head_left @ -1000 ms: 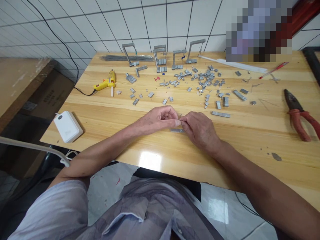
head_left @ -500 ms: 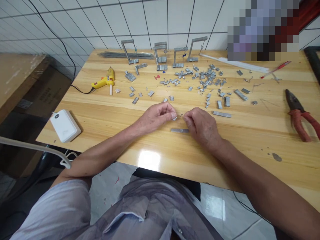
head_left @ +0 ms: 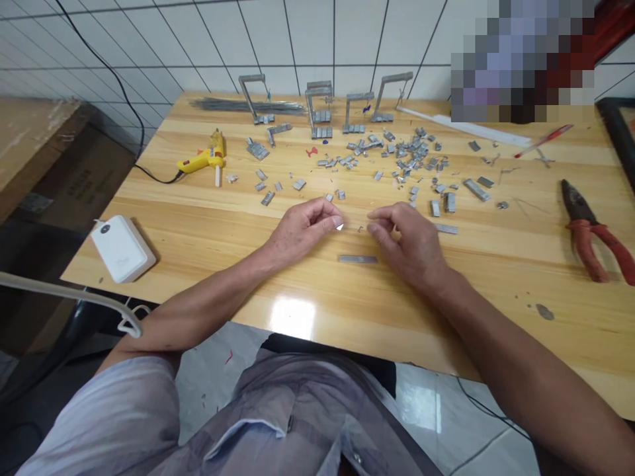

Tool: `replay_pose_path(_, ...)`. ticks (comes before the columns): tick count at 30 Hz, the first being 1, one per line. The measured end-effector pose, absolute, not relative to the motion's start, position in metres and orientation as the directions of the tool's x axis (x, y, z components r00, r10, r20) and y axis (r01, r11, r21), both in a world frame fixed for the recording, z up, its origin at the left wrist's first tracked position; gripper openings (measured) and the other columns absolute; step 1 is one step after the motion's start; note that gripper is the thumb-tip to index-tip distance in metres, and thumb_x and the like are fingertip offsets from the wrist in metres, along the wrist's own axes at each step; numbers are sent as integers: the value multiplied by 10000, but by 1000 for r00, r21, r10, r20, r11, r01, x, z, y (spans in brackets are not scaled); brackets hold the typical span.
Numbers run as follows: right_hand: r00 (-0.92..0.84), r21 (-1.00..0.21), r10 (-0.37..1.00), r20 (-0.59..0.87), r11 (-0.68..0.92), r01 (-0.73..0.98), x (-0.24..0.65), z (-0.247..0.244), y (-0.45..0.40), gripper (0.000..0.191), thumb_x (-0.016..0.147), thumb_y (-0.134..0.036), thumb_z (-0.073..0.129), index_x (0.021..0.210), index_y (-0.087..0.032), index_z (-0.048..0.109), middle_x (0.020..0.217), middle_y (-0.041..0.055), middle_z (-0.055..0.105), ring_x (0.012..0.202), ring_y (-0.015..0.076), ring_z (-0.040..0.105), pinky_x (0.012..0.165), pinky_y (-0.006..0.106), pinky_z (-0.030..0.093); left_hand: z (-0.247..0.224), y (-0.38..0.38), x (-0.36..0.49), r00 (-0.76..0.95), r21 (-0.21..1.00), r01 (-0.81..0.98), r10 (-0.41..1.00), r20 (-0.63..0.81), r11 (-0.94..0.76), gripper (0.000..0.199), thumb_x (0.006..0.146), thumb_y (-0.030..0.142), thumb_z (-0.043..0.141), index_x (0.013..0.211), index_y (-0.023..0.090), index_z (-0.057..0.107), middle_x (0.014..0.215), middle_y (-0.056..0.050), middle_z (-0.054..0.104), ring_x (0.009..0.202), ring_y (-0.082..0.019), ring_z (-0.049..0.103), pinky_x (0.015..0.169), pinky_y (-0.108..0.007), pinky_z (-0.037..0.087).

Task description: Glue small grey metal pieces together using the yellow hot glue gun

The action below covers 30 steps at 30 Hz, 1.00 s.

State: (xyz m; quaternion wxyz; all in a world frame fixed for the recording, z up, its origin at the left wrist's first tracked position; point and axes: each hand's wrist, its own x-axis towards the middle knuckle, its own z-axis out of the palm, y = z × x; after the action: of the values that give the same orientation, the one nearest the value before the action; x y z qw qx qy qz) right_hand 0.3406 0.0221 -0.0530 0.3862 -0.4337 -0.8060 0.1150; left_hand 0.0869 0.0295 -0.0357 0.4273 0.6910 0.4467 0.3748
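My left hand [head_left: 310, 225] pinches a small shiny metal piece [head_left: 339, 227] between thumb and forefinger. To its right, my right hand [head_left: 407, 239] has its thumb and forefinger apart, and nothing shows between them. A tiny bent bit [head_left: 360, 229] lies on the wood between the hands. Just below it is a flat grey metal strip [head_left: 357, 259], near the right thumb. Another grey strip [head_left: 446, 229] lies beyond the right hand, partly behind it.
Small grey pieces [head_left: 419, 149] are scattered behind the hands, with bent metal stands [head_left: 313, 112] at the back. A yellow glue gun [head_left: 203, 158] and white box [head_left: 124, 248] are left; red-handled pliers [head_left: 590, 231] are right. A blurred patch covers the upper right.
My right hand has opened its pinch and moved slightly right, away from the left. My left hand has shifted a little left with its piece. The view has shifted slightly.
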Motion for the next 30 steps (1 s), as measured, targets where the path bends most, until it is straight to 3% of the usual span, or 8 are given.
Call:
replay_pose_path(10,-441,-457,722,533,685,568,327,-61,14,243,1051,-381,663,1203,-202,729,945,74,750,858,237,685,771,376,517,-36,21,95,319,914,308,934,161,-262,246,1009,429,713,970,192,762,828,5,718,698,-119,550,664,-272,421)
replay_pose_path(15,-478,-411,731,487,675,613,320,-64,11,148,1056,-310,628,1026,-217,740,877,57,741,815,230,664,770,368,488,-36,16,100,351,905,337,927,136,-260,236,996,417,699,954,191,752,812,0,723,691,-130,550,661,-275,421)
replay_pose_path(20,-458,-466,759,462,647,603,320,-64,13,186,1058,-291,631,923,-226,739,812,32,737,750,203,648,760,350,462,-38,16,98,388,906,349,917,92,-239,279,1017,462,664,978,198,742,832,-2,706,728,-141,562,689,-286,419)
replay_pose_path(25,-466,-542,787,404,617,571,322,-59,12,182,1040,-278,646,886,-243,734,810,20,748,764,199,661,779,347,463,-35,19,96,427,955,251,903,36,-157,276,990,454,673,930,187,708,811,9,650,714,-131,525,678,-283,399)
replay_pose_path(30,-391,-574,817,425,577,581,330,-50,13,197,1011,-306,672,825,-243,696,786,24,732,751,201,654,738,349,475,-33,23,93,376,961,214,923,85,-175,247,987,433,683,922,195,682,813,12,635,722,-132,515,694,-285,408)
